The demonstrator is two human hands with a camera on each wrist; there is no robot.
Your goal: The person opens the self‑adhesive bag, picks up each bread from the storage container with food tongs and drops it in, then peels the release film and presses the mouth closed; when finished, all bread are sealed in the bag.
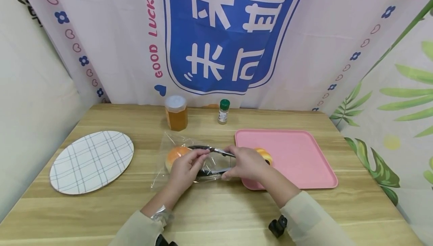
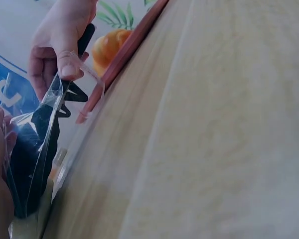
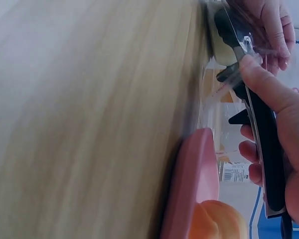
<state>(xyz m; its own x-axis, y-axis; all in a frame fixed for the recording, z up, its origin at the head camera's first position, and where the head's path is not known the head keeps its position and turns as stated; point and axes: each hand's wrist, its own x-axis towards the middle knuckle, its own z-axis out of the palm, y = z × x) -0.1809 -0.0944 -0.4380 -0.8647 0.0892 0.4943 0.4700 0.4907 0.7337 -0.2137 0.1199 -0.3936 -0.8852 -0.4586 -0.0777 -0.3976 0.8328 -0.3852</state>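
A round bun (image 1: 177, 155) lies in a clear plastic bag (image 1: 160, 170) near the middle of the table. Black-and-silver tongs (image 1: 216, 171) reach into the bag from the right, their arms spread and the dark ends beside the bun. My right hand (image 1: 248, 163) grips the tongs by the handles, thumb on the near arm and fingers on the far one. In the right wrist view the thumb lies along the black handle (image 3: 264, 154). My left hand (image 1: 186, 167) pinches the bag's film close to the far arm of the tongs, fingertips together.
A pink tray (image 1: 287, 157) is at the right, with a yellow-orange bread roll (image 1: 264, 155) on its left side, partly behind my right hand. An oval checked placemat (image 1: 93, 163) lies at the left. A honey-coloured jar (image 1: 176, 116) and a green-capped shaker (image 1: 223, 111) stand at the back.
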